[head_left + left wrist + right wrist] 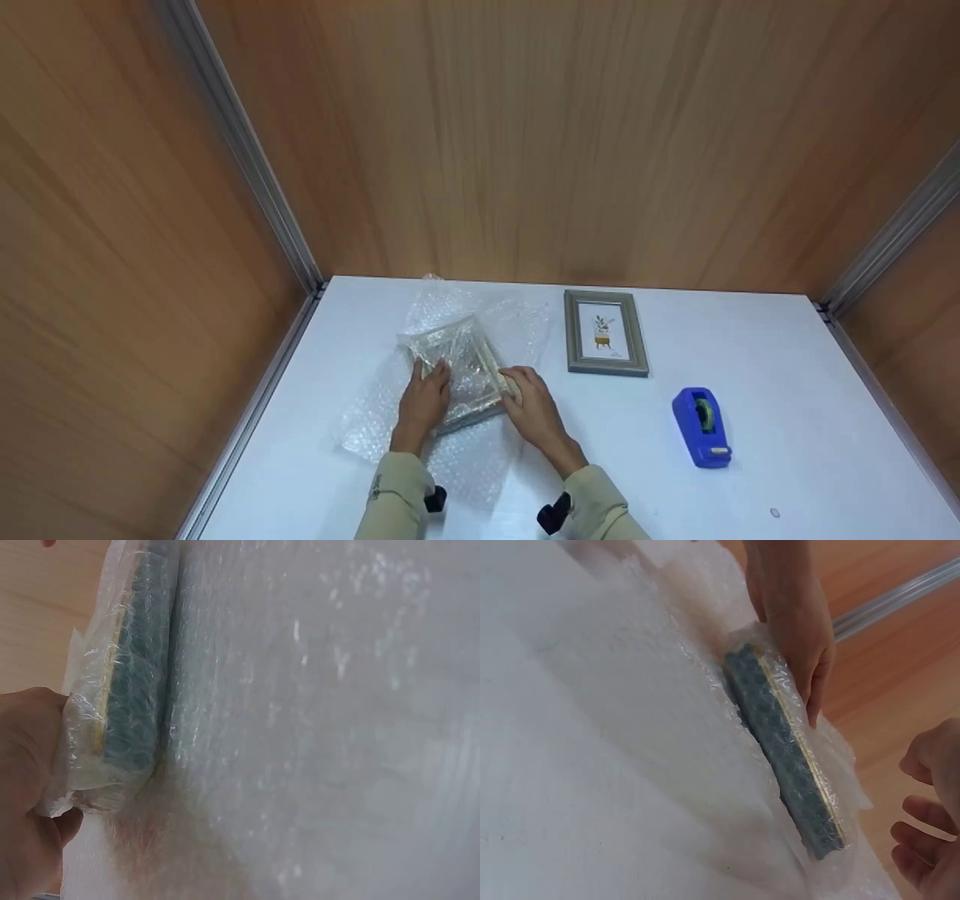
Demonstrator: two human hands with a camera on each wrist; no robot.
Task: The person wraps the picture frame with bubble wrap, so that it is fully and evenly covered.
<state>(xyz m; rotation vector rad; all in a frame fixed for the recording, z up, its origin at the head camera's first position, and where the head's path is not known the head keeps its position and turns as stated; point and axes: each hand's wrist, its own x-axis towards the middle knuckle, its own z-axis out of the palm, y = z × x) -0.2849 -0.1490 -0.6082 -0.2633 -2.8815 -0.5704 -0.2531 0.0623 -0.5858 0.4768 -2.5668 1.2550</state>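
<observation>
A picture frame lies under bubble wrap on the white table, its grey-blue side showing through the film in both wrist views. My left hand holds its left edge through the wrap, thumb over the top face and the fingers along the side. At the frame's right edge is my right hand. In the right wrist view this right hand has loosely bent fingers and a gap between thumb and fingers, beside the wrapped frame. More bubble wrap spreads out under and around the frame.
A second, unwrapped picture frame with a small print lies at the back, right of the wrap. A blue tape dispenser stands farther right, and a small round piece lies near the front. Wooden panels enclose the table.
</observation>
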